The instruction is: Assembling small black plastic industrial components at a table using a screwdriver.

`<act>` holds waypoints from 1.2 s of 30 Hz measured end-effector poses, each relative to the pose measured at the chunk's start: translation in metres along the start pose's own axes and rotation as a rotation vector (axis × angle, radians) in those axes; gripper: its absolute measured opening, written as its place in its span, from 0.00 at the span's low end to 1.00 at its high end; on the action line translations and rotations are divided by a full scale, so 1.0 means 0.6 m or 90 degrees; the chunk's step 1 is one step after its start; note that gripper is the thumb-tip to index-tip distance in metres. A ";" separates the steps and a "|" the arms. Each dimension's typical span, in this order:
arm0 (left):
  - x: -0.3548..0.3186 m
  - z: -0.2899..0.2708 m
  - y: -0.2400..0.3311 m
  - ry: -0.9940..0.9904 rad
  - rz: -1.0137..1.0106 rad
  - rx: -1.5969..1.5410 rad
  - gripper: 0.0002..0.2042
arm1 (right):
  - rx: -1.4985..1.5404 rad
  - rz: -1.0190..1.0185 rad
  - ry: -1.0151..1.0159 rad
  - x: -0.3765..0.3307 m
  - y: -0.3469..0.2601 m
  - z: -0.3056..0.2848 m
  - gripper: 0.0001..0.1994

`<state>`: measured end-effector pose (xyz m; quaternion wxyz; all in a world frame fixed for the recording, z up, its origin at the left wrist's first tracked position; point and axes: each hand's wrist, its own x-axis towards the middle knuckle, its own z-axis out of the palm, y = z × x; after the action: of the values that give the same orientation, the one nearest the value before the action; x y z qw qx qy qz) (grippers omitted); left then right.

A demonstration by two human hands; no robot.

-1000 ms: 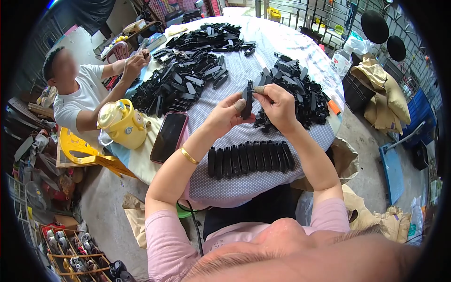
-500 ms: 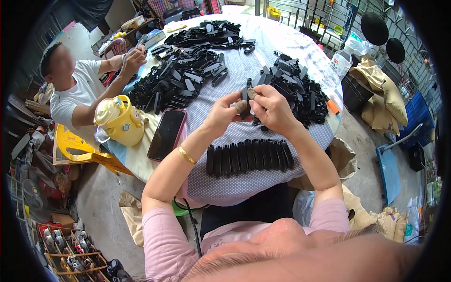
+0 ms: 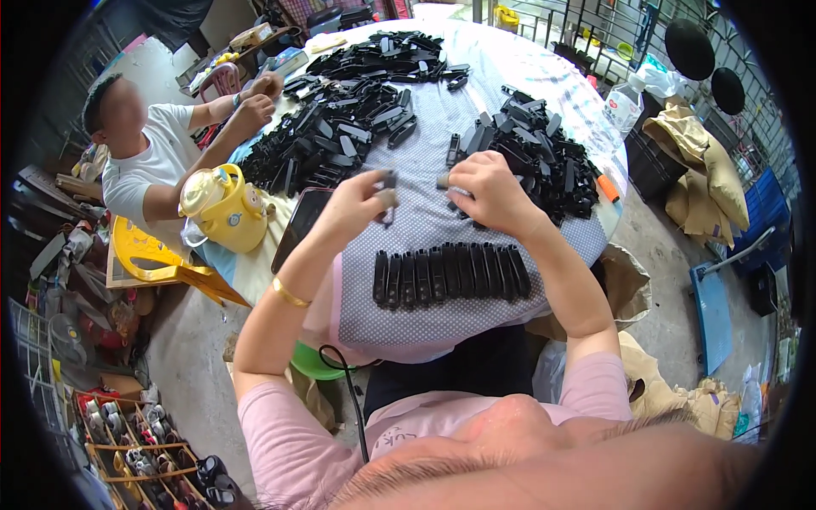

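Observation:
My left hand (image 3: 355, 204) is closed with a small dark plastic piece (image 3: 388, 219) between thumb and fingers, partly hidden and blurred. My right hand (image 3: 491, 194) is curved beside the right-hand heap, thumb and forefinger apart and nothing visible between them. Brownish covers wrap some fingertips. A long black plastic part (image 3: 453, 150) lies just beyond my right hand. Closer to me, a row of black plastic parts (image 3: 450, 276) stands side by side on the dotted tablecloth (image 3: 408, 327). The heap of loose black parts (image 3: 544, 157) lies to the right.
More black parts (image 3: 340, 136) are piled at the left and back. A phone (image 3: 299, 228) and a yellow jug (image 3: 231, 212) stand left of my arm. Across the left side sits a person (image 3: 157, 157) in white. An orange-handled tool (image 3: 608, 189) lies at the right edge.
My hands, together over the table before, have moved apart. The left went left with a dark piece; the right stays near the heap. A black part now shows beyond the right hand.

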<state>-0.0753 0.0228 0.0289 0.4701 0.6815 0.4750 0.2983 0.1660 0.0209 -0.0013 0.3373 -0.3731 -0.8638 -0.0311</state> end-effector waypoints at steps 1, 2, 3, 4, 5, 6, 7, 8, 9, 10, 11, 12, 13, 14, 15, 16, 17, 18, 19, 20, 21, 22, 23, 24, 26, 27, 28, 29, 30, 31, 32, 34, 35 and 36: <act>-0.017 -0.014 -0.007 -0.003 -0.035 0.028 0.14 | -0.061 -0.007 -0.089 -0.006 0.000 0.007 0.09; -0.036 -0.024 -0.019 -0.002 -0.030 0.013 0.11 | -0.074 0.010 -0.133 -0.006 -0.005 0.017 0.08; -0.053 -0.029 -0.028 0.000 -0.058 0.026 0.08 | -0.063 0.006 -0.131 -0.005 -0.007 0.020 0.08; -0.066 -0.036 -0.033 -0.035 -0.099 0.064 0.09 | -0.137 0.031 -0.189 -0.005 -0.008 0.018 0.08; -0.083 -0.040 -0.026 -0.068 -0.145 0.099 0.09 | -0.208 0.052 -0.248 -0.007 -0.011 0.017 0.07; -0.090 -0.040 -0.040 -0.094 -0.139 0.089 0.08 | -0.200 0.068 -0.265 -0.007 -0.008 0.019 0.07; -0.103 -0.034 -0.040 -0.077 -0.156 0.107 0.08 | -0.185 0.077 -0.257 -0.005 -0.012 0.018 0.06; -0.106 -0.032 -0.046 -0.082 -0.131 0.152 0.09 | -0.178 0.074 -0.249 -0.004 -0.010 0.019 0.06; -0.109 -0.029 -0.049 -0.087 -0.104 0.197 0.10 | -0.173 0.072 -0.241 -0.003 -0.010 0.020 0.06; -0.114 -0.025 -0.048 -0.085 -0.107 0.196 0.10 | -0.171 0.069 -0.243 -0.004 -0.011 0.023 0.06; -0.118 -0.018 -0.043 -0.092 -0.103 0.225 0.11 | -0.180 0.064 -0.234 -0.006 -0.010 0.027 0.06; -0.121 -0.011 -0.039 -0.099 -0.099 0.255 0.13 | -0.190 0.059 -0.224 -0.007 -0.009 0.030 0.07; -0.124 -0.005 -0.038 -0.097 -0.096 0.255 0.13 | -0.193 0.058 -0.223 -0.007 -0.008 0.032 0.07; -0.128 0.001 -0.039 -0.043 -0.008 0.332 0.14 | -0.188 0.053 -0.205 -0.009 -0.009 0.034 0.06; -0.130 0.005 -0.038 0.012 0.081 0.407 0.15 | -0.183 0.049 -0.187 -0.010 -0.008 0.034 0.06; -0.126 0.005 -0.032 -0.019 0.046 0.446 0.16 | -0.185 0.049 -0.187 -0.009 -0.007 0.031 0.06; -0.124 0.003 -0.032 -0.018 0.048 0.446 0.16 | -0.134 0.054 -0.156 -0.007 -0.007 0.027 0.06; -0.123 -0.001 -0.034 -0.020 0.079 0.520 0.16 | -0.084 0.058 -0.125 -0.004 -0.006 0.021 0.06; -0.120 -0.003 -0.033 -0.021 0.112 0.593 0.16 | -0.087 0.059 -0.123 -0.001 -0.004 0.013 0.06; -0.108 -0.004 -0.022 -0.008 0.126 0.600 0.16 | -0.010 0.067 -0.067 0.002 0.000 0.002 0.06; -0.091 -0.007 -0.009 0.008 0.137 0.608 0.16 | 0.071 0.071 -0.011 0.007 0.003 -0.004 0.06; -0.059 -0.010 0.000 -0.001 0.135 0.602 0.15 | 0.175 0.115 0.085 0.011 0.005 -0.005 0.06; -0.023 -0.011 0.001 -0.002 0.181 0.573 0.15 | 0.158 0.112 0.197 0.011 0.011 -0.002 0.06; 0.012 -0.009 0.008 -0.004 0.239 0.566 0.14 | 0.150 0.127 0.237 0.014 0.015 -0.005 0.06; 0.099 0.016 -0.007 0.012 0.333 0.513 0.14 | 0.122 0.143 0.318 0.014 0.034 -0.008 0.06; 0.136 0.038 -0.008 0.025 0.309 0.502 0.14 | 0.111 0.142 0.319 0.010 0.038 -0.009 0.06; 0.171 0.059 -0.010 0.038 0.285 0.491 0.14 | 0.158 0.179 0.331 0.008 0.039 -0.009 0.06; 0.208 0.076 -0.016 0.030 0.204 0.473 0.18 | 0.206 0.213 0.344 0.008 0.041 -0.008 0.06; 0.242 0.093 -0.031 0.067 0.198 0.504 0.19 | 0.192 0.198 0.356 0.007 0.051 0.000 0.07; 0.266 0.104 -0.047 0.104 0.190 0.534 0.21 | 0.214 0.215 0.351 0.009 0.047 0.001 0.07; 0.274 0.111 -0.047 0.101 0.198 0.530 0.21 | 0.206 0.212 0.341 0.009 0.048 -0.002 0.07; 0.286 0.112 -0.052 0.088 0.140 0.443 0.21 | 0.191 0.188 0.338 0.011 0.051 -0.002 0.07; 0.285 0.110 -0.049 0.083 0.145 0.444 0.21 | 0.186 0.191 0.342 0.010 0.055 -0.002 0.07; 0.281 0.106 -0.049 0.046 0.123 0.379 0.20 | 0.183 0.178 0.339 0.009 0.060 -0.002 0.07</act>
<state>0.0307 0.1599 -0.0291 0.2024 0.8203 0.4905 0.2134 0.1879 0.0499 -0.0042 0.6016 -0.4153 -0.6811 0.0412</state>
